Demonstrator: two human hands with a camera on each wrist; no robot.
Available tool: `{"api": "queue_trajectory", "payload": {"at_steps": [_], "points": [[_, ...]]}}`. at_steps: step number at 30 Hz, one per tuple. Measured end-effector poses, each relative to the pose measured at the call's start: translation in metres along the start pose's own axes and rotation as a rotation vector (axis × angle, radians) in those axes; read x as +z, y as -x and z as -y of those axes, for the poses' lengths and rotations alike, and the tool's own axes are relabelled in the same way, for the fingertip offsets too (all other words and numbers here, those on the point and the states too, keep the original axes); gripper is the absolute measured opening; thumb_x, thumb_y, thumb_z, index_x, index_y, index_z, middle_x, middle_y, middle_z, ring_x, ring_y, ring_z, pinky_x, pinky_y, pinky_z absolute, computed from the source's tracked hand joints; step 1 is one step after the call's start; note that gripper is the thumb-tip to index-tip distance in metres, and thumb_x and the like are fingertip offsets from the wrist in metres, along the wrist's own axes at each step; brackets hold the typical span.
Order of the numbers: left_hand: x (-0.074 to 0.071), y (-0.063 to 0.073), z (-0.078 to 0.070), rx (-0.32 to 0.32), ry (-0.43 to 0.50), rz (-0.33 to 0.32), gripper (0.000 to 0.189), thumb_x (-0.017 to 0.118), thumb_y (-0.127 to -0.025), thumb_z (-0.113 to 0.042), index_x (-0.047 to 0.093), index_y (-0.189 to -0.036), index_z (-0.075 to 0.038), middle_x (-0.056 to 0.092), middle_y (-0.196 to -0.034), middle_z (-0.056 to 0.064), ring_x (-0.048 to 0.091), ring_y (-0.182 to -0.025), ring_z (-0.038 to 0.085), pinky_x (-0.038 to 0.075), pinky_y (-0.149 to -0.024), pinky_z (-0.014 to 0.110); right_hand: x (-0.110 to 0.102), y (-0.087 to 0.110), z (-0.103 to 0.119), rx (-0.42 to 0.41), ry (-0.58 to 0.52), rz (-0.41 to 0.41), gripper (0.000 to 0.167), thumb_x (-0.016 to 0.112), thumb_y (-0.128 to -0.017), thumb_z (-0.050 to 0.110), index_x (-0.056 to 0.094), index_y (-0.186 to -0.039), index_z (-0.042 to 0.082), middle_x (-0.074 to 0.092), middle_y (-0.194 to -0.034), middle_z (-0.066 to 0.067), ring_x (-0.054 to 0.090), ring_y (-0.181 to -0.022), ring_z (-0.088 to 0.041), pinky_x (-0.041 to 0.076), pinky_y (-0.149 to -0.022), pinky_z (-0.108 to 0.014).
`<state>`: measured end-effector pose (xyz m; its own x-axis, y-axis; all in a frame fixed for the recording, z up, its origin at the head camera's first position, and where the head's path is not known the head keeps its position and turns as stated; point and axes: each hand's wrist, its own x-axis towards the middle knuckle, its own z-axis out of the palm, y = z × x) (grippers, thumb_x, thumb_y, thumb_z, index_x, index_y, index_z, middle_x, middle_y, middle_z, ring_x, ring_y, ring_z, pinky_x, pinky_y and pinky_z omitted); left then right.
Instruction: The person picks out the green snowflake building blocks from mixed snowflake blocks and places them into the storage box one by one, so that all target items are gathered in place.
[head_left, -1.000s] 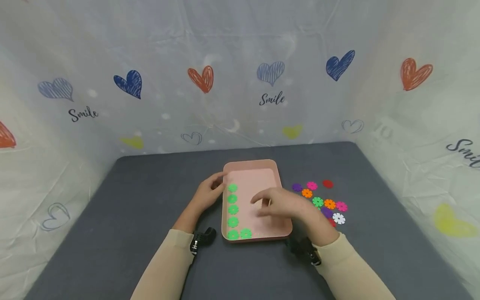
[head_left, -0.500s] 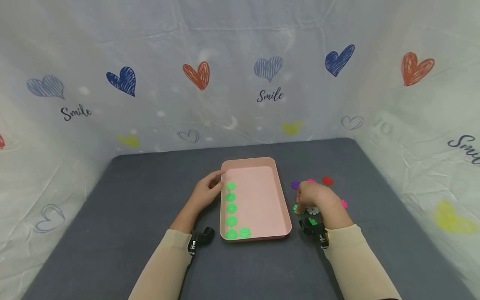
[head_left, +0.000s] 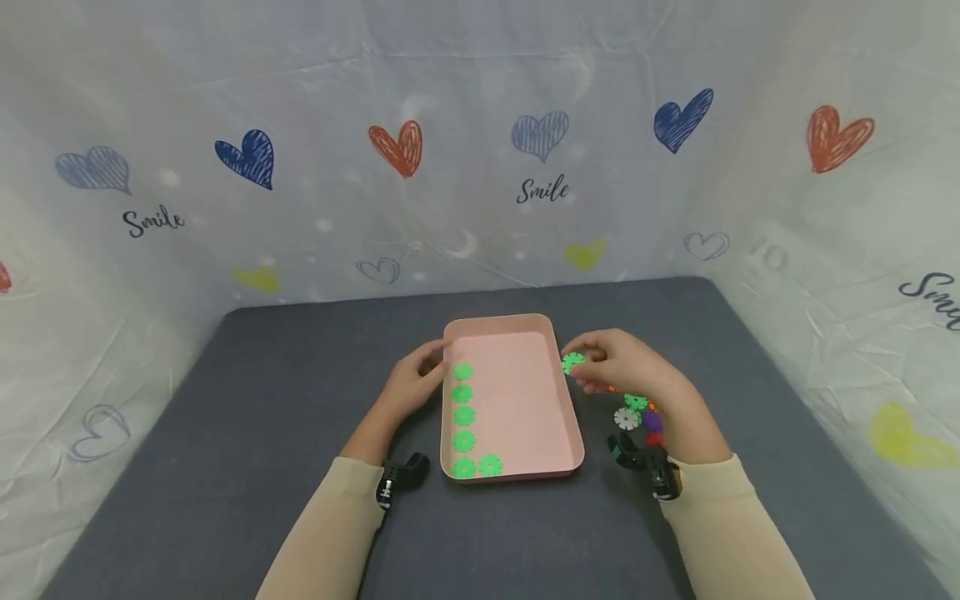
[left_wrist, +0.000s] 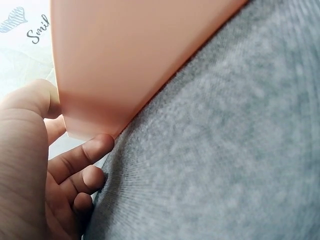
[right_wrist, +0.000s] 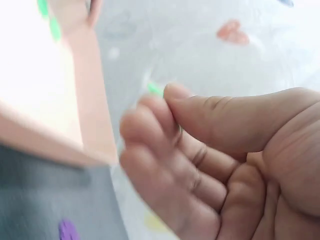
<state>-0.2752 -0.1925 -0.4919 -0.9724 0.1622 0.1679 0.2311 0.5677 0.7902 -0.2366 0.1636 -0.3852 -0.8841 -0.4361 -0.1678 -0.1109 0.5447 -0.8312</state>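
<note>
Right hand [head_left: 618,360] pinches a green disc [head_left: 572,362] by the tray [head_left: 517,392], near its right wall.
Left hand [head_left: 411,382] grips the opposite rim, where five green discs [head_left: 463,415] make a column inside; a sixth [head_left: 491,465] lies beside the nearest. On the table [head_left: 315,375], the right wrist with its black camera [head_left: 633,457] partly covers purple [head_left: 652,422] and red discs [head_left: 654,437]; a white disc [head_left: 626,418] lies beside them.

Soft light is filling the head view; in the right wrist view, glare is bleaching the inside of the tray [right_wrist: 92,100] and blur is softening the right hand [right_wrist: 215,185] toward its fingertips.
</note>
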Motion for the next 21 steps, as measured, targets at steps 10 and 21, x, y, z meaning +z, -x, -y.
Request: {"api": "queue_trajectory", "payload": {"at_steps": [10, 21], "points": [[0.002, 0.0, -0.001, -0.014, -0.008, -0.009, 0.044, 0.06, -0.103, -0.026, 0.058, -0.147, -0.018, 0.069, -0.112, 0.012, 0.062, -0.085, 0.023, 0.048, -0.078, 0.042, 0.07, -0.022, 0.02, -0.153, 0.014, 0.138, 0.04, 0.078, -0.09, 0.009, 0.069, -0.127, -0.006, 0.071, -0.073, -0.004, 0.072, -0.071, -0.022, 0.057, -0.071, -0.032], [0.0, 0.001, -0.003, -0.001, 0.004, -0.008, 0.044, 0.06, -0.104, -0.023, 0.057, -0.147, -0.015, 0.07, -0.112, 0.012, 0.063, -0.085, 0.023, 0.049, -0.077, 0.044, 0.126, -0.031, 0.018, -0.338, 0.515, 0.035, 0.021, 0.086, -0.082, 0.018, 0.067, -0.074, 0.019, 0.035, -0.054, 0.01, 0.031, -0.052, -0.005, 0.027, -0.056, -0.026]]}}
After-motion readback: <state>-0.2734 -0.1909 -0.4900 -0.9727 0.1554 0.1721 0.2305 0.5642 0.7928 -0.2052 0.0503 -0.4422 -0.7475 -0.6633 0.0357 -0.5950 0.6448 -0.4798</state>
